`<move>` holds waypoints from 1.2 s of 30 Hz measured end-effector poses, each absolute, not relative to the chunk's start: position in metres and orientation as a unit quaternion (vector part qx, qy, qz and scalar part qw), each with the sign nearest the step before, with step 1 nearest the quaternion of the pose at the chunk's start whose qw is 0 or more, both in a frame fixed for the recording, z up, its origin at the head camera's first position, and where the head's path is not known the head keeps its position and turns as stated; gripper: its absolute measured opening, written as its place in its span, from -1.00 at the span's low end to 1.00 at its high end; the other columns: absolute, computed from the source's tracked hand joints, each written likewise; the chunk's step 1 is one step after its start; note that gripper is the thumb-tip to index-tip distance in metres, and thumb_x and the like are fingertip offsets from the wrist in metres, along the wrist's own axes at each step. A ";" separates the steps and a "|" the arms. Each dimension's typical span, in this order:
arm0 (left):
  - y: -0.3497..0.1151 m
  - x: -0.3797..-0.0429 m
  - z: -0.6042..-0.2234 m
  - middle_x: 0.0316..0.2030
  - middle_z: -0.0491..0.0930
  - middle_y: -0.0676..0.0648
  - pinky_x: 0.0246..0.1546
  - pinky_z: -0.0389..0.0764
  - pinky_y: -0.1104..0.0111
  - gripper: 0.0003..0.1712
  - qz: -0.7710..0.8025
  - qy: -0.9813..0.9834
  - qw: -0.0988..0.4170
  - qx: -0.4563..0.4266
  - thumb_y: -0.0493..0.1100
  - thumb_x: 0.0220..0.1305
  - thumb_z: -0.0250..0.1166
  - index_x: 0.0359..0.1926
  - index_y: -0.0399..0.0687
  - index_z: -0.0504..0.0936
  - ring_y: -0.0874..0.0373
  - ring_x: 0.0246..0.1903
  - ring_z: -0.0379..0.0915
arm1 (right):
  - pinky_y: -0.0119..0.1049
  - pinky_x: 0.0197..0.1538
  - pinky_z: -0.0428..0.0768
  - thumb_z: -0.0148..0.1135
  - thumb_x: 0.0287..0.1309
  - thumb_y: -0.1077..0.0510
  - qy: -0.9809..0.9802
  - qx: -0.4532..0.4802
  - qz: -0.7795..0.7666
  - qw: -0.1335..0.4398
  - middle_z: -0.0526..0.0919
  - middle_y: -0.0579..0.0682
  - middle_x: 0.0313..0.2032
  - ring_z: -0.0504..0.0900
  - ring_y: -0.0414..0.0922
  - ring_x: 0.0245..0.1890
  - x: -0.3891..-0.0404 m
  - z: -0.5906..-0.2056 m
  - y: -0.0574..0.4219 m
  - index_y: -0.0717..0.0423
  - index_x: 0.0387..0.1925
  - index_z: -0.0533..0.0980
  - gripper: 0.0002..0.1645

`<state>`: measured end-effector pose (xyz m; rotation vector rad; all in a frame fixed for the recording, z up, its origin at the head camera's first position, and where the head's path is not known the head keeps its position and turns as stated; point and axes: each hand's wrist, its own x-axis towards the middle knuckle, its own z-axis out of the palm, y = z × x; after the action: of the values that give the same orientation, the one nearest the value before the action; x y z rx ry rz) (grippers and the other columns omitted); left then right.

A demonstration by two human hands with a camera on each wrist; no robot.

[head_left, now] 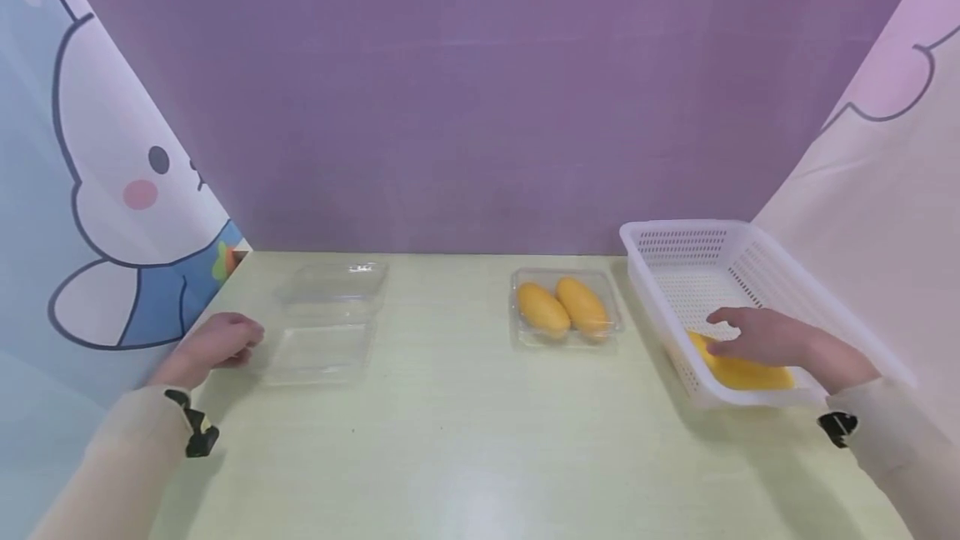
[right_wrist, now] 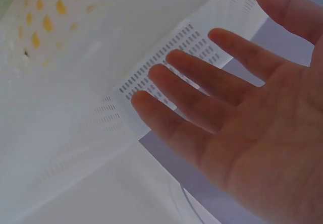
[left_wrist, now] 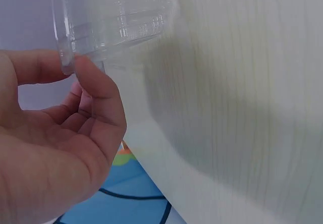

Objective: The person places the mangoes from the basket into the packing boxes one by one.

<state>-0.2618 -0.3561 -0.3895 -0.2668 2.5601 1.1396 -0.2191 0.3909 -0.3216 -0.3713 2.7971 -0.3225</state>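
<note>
My left hand (head_left: pixel 219 342) is at the left end of an open clear plastic clamshell box (head_left: pixel 318 348). In the left wrist view, thumb and forefinger pinch the rim of that clear box (left_wrist: pixel 116 19), the other fingers curled below. My right hand (head_left: pixel 765 338) reaches over the near end of a white perforated basket (head_left: pixel 686 286). Under it lie yellow mangoes (head_left: pixel 750 373), partly hidden by the hand. In the right wrist view the fingers (right_wrist: pixel 202 77) are spread with nothing between them, and yellow shows through the basket's holes.
Another clear clamshell box (head_left: pixel 566 340), holding two mangoes (head_left: pixel 543 309), stands left of the basket. A purple backdrop (head_left: pixel 480 107) rises behind the pale table (head_left: pixel 450 440). Printed panels (head_left: pixel 135 148) flank the table on both sides.
</note>
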 end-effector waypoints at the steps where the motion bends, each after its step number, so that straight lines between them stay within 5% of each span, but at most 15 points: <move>1: -0.353 -0.262 -0.390 -0.34 0.45 -0.11 -0.30 0.55 0.31 -0.60 0.397 0.898 0.163 -0.090 -0.15 0.42 0.06 0.01 -0.48 0.37 0.07 -0.33 0.42 | 0.29 0.06 0.49 0.32 0.27 -0.08 0.972 -0.128 -0.117 0.157 0.54 0.53 0.05 0.52 0.44 0.07 -0.218 -0.322 0.392 0.43 0.19 0.43 -0.28; 6: -0.342 -0.261 -0.392 -0.40 0.44 -0.08 -0.31 0.55 0.28 -0.69 0.402 0.900 0.154 -0.065 -0.18 0.41 0.06 -0.08 -0.43 0.40 0.07 -0.37 0.42 | 0.30 0.04 0.50 0.34 0.26 -0.03 0.966 -0.126 -0.129 0.186 0.57 0.48 0.00 0.54 0.41 0.03 -0.214 -0.325 0.396 0.45 0.16 0.47 -0.32; 11: -0.332 -0.263 -0.394 -0.32 0.47 -0.13 -0.29 0.57 0.29 -0.58 0.403 0.899 0.161 -0.065 -0.17 0.45 0.05 0.08 -0.50 0.35 0.07 -0.35 0.44 | 0.29 0.02 0.50 0.35 0.25 -0.01 0.966 -0.129 -0.125 0.184 0.57 0.45 -0.01 0.55 0.37 0.01 -0.212 -0.330 0.398 0.47 0.15 0.46 -0.32; 16: -0.320 -0.265 -0.395 -0.26 0.47 -0.19 -0.28 0.58 0.30 -0.51 0.401 0.900 0.158 -0.063 -0.15 0.45 0.06 0.17 -0.54 0.33 0.05 -0.31 0.44 | 0.30 0.04 0.49 0.37 0.21 -0.04 0.970 -0.127 -0.115 0.174 0.53 0.51 0.05 0.54 0.37 0.03 -0.213 -0.336 0.401 0.54 0.21 0.36 -0.18; 23: -0.303 -0.264 -0.397 -0.20 0.48 -0.23 -0.26 0.65 0.31 -0.52 0.418 0.893 0.157 -0.054 -0.17 0.45 0.07 0.17 -0.51 0.36 0.05 -0.30 0.46 | 0.08 -0.07 0.49 0.39 0.12 0.01 0.969 -0.104 -0.125 0.186 0.50 0.31 -0.07 0.47 0.08 -0.20 -0.214 -0.345 0.406 0.67 0.33 0.08 0.06; 36: -0.280 -0.258 -0.399 -0.22 0.48 -0.25 -0.25 0.67 0.28 -0.57 0.444 0.881 0.159 -0.039 -0.20 0.47 0.05 0.15 -0.51 0.37 0.01 -0.28 0.45 | 0.18 -0.04 0.48 0.43 0.12 0.04 0.965 -0.103 -0.141 0.195 0.48 0.33 -0.10 0.47 0.12 -0.20 -0.223 -0.351 0.415 0.71 0.31 -0.04 0.14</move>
<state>-0.2584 -0.2805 -0.3994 -0.1126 2.5198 1.2681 -0.2226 0.4151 -0.3514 -0.2888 2.7049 -0.3945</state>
